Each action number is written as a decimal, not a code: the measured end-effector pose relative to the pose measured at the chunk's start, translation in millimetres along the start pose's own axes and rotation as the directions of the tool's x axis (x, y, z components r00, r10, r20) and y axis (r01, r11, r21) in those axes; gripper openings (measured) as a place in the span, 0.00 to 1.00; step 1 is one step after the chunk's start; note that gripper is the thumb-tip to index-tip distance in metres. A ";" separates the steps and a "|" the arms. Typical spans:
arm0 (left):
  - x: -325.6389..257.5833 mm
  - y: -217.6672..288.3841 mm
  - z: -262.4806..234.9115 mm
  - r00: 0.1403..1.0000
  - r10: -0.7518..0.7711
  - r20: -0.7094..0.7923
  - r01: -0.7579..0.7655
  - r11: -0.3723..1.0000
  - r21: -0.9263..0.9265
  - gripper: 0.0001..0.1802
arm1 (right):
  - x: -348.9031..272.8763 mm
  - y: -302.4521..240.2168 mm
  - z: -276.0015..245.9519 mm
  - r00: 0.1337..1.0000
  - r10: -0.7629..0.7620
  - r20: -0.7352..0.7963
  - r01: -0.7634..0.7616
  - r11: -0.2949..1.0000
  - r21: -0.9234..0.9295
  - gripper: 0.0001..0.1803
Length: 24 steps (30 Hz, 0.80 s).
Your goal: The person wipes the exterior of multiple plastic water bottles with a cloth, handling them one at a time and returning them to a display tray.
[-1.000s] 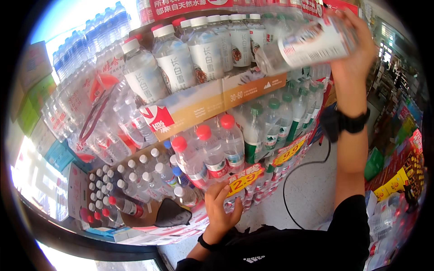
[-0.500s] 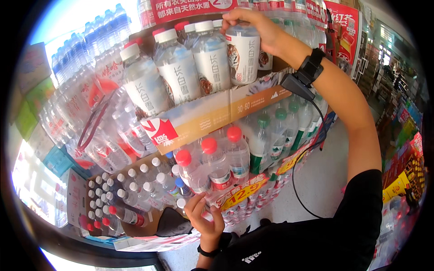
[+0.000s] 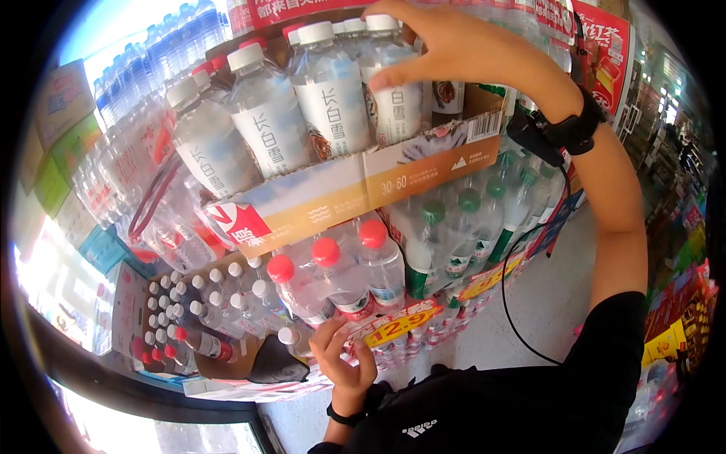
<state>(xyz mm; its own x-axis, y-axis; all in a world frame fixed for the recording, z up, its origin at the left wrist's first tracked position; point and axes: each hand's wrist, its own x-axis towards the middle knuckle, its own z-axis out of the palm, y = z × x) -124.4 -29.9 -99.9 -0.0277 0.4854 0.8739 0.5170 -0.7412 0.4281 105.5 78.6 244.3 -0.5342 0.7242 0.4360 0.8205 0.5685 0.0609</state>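
Note:
Near the top, my right hand (image 3: 446,47) is closed around a white-capped water bottle (image 3: 399,115) at the right of the front row in an open cardboard box (image 3: 318,208). My thumb lies across its front and the other fingers reach behind it. The front of its white label faces me. Similar bottles, such as the white-labelled bottle (image 3: 333,110) beside it, stand upright to its left. Lower down, my left hand (image 3: 344,357) has its fingers loosely bent and apart, holding nothing, just in front of red-capped bottles (image 3: 327,265).
Green-capped bottles (image 3: 460,227) stand below the box on the right. Small bottles fill a low carton (image 3: 128,325) at lower left. Shrink-wrapped bottle packs (image 3: 121,174) are stacked at left. A black cable (image 3: 505,303) hangs from my right wrist, past a yellow price sign (image 3: 397,327).
The bottle at my right hand has turned from its back label to its front label, and my thumb now crosses its front. The shelves sit slightly lower and tilted in view.

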 end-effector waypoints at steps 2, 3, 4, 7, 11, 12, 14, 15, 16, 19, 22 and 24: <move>-0.7 2.2 4.5 1.000 0.002 0.016 -0.002 1.000 0.013 0.17 | 1.4 -10.4 -6.0 0.955 0.192 0.226 -0.194 0.981 -0.014 0.50; -0.4 3.5 5.8 1.000 0.016 0.020 -0.016 1.000 0.021 0.17 | 3.3 0.5 0.3 0.974 0.119 0.190 -0.127 0.991 0.029 0.52; -0.4 4.8 9.4 1.000 0.016 0.011 -0.016 1.000 0.009 0.16 | 3.1 12.1 4.6 0.987 0.054 0.153 -0.064 0.996 0.058 0.55; 0.1 8.6 10.7 1.000 0.005 0.008 -0.005 0.998 0.062 0.16 | 11.8 46.4 12.0 0.979 -0.101 0.179 0.044 0.953 0.299 0.57; -4.7 8.9 12.9 0.998 -0.034 -0.052 0.039 0.994 0.100 0.15 | 12.6 42.6 11.1 0.968 -0.167 0.185 0.081 0.913 0.401 0.58; -3.5 9.7 14.5 0.998 -0.017 -0.056 0.023 0.994 0.109 0.15 | 10.8 38.7 6.9 0.967 -0.170 0.188 0.082 0.912 0.402 0.58; -2.8 11.8 19.0 0.999 -0.008 -0.052 0.014 0.994 0.108 0.15 | 8.1 34.5 1.0 0.955 -0.235 0.182 0.208 0.965 0.158 0.54; -2.0 12.6 19.4 0.999 0.009 -0.047 -0.003 0.993 0.115 0.15 | 8.9 39.1 6.6 0.953 -0.243 0.179 0.215 0.963 0.164 0.54; -1.8 13.8 19.7 0.999 0.014 -0.045 -0.008 0.991 0.135 0.15 | 9.8 42.0 15.2 0.937 -0.342 0.069 0.338 0.939 0.059 0.52; -5.5 13.8 21.9 0.997 -0.009 -0.072 0.020 0.987 0.158 0.15 | 3.4 20.1 18.9 0.965 -0.257 0.048 0.259 0.966 -0.025 0.49; -1.0 18.4 22.7 0.999 -0.005 -0.038 0.011 0.986 0.167 0.15 | 2.8 18.4 27.1 0.992 -0.079 0.096 0.083 0.996 -0.041 0.50; 2.3 21.1 24.0 0.999 0.023 -0.027 -0.018 0.983 0.181 0.15 | 4.4 28.3 37.9 0.992 -0.109 0.055 0.113 0.991 -0.068 0.51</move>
<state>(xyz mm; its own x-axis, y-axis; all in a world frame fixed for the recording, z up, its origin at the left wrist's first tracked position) -93.0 -33.3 -94.4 -0.0391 0.4550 0.8896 0.6636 -0.6538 0.3635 118.7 112.7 213.9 -0.6310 0.6781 0.3770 0.7669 0.6187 0.1708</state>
